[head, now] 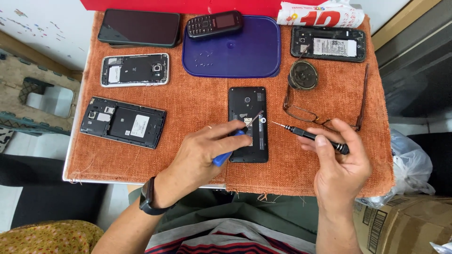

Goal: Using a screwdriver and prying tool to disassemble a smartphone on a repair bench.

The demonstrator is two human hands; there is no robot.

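While the left hand [200, 153] pinches a blue-handled tool [230, 148] over the opened black phone [248, 124] mid-cloth on the desk [70, 155], the right hand [339, 162] pinches a thin screwdriver [313, 136]. Phone looks light, stiff, fragile inside; best held by its edges.

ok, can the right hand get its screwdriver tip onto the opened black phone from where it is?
Probably yes. The right hand holds the black screwdriver beside the opened black phone, bare cloth between them. The left hand and its blue-handled tool cover the lower-left part.

Opened black phone [248, 123]; two screwdrivers [310, 136]
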